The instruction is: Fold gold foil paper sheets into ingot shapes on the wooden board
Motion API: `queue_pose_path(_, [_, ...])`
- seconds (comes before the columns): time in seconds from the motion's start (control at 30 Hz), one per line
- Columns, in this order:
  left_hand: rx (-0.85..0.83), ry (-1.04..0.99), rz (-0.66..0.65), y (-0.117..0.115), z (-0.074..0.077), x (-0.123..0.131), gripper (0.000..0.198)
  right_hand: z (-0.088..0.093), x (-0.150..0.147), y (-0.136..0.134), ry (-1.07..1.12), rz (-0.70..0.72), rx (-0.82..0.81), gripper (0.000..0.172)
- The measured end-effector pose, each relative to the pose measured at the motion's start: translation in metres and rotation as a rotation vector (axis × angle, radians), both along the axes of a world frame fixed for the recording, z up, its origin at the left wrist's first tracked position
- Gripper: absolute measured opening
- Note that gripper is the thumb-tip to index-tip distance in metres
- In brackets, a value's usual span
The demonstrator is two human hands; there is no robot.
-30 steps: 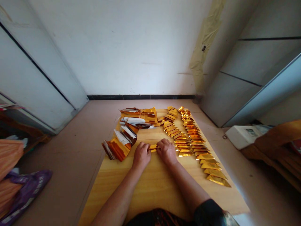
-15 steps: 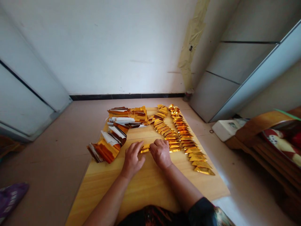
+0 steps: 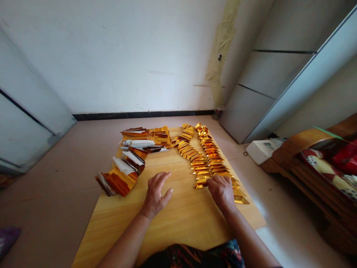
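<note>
My left hand hovers over the middle of the wooden board, fingers stretched out and thumb apart, holding nothing. To its right, my right hand has its fingers closed on the right end of a folded gold paper piece. That piece lies at the near end of a curving row of overlapping gold folded pieces. A second row of gold pieces runs along the board's right side, its near part partly covered by my right hand.
Loose gold and white paper sheets lie on the board's left side. Behind them is a tied bundle of gold paper. A wooden seat with a white box stands at right. A wall rises beyond.
My right hand has moved right with the folded gold piece, bringing it to the row's near end. The left hand has let go and opened. The view has shifted slightly.
</note>
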State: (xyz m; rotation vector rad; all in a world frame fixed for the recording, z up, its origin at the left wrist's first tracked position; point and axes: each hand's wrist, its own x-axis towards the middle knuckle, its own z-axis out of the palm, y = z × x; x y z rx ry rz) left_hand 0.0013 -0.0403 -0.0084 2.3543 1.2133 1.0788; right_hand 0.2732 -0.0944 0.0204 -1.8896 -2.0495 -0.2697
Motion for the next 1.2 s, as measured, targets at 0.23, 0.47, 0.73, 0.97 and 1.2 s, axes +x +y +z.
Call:
queue_pose_path(0.23, [-0.004, 0.004, 0.026, 0.0, -0.001, -0.001, 0.043, -0.002, 0.005, 0.006, -0.028, -0.024, 0.004, 0.02])
queue_pose_path(0.47, [-0.03, 0.014, 0.026, -0.001, 0.0, 0.0, 0.041, -0.005, 0.005, 0.009, -0.036, -0.081, 0.025, 0.021])
queue_pose_path(0.73, [-0.007, 0.016, 0.017, -0.002, 0.0, -0.001, 0.04, -0.004, 0.001, 0.014, -0.043, -0.093, 0.014, 0.019])
queue_pose_path(0.97, [-0.045, 0.02, 0.021, -0.003, 0.0, 0.0, 0.041, -0.004, -0.002, 0.015, -0.069, -0.11, 0.027, 0.018])
queue_pose_path(1.2, [-0.011, 0.007, 0.0, -0.002, -0.002, 0.0, 0.04, -0.006, -0.003, 0.014, -0.067, -0.134, 0.026, 0.014])
